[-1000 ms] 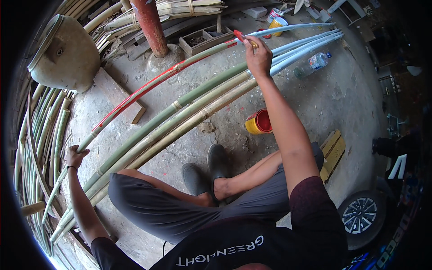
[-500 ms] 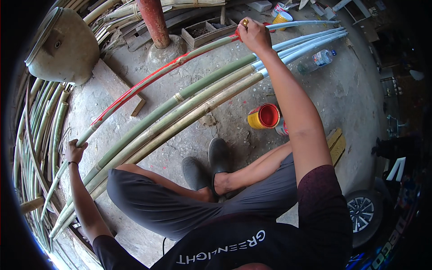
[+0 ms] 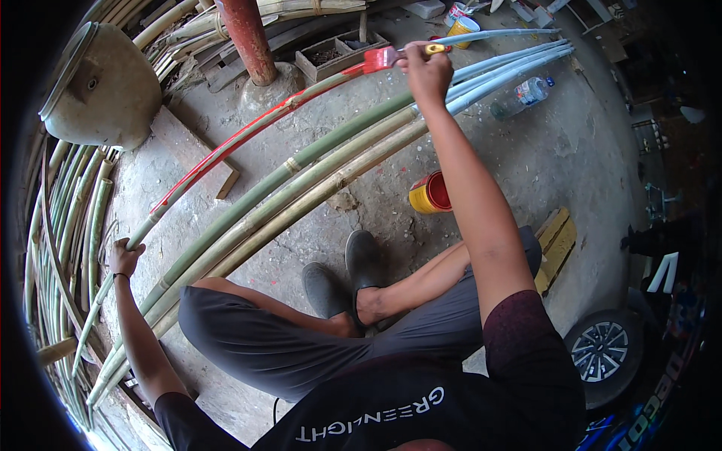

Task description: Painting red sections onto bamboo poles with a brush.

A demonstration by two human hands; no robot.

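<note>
Across the head view: rough grey concrete floor (image 3: 587, 165), flecked with pale and red specks. Red post (image 3: 248, 37) up top on a round footing, large tan jar (image 3: 113, 98) upper left, wooden plank (image 3: 192, 154) on the floor below it. Divided wooden box (image 3: 338, 66) right of post; bamboo stacks (image 3: 75, 203) along left edge. Clear plastic bottle (image 3: 526, 92) lying right of the forearm; yellow can (image 3: 427, 198) of red paint in front of the feet, partly behind the forearm. Black-tyred wheel (image 3: 599, 351) lower right.

Bamboo pole (image 3: 262, 123), red-streaked, runs from left hand (image 3: 125, 257) up toward upper right, far stretch light blue. Three more bamboo poles (image 3: 331, 137) side by side, nearer the person, also blue-ended. Left hand wrapped round the pole's near part. Right hand (image 3: 427, 74) closed on handle of paintbrush (image 3: 380, 59); red bristles overlap the pole, exact contact can't tell.

Versus half a second ago: brush has slid leftward along the pole, now sideways to view, bristles out from behind the fist; then handle end faced up. Left-hand grip unchanged.
</note>
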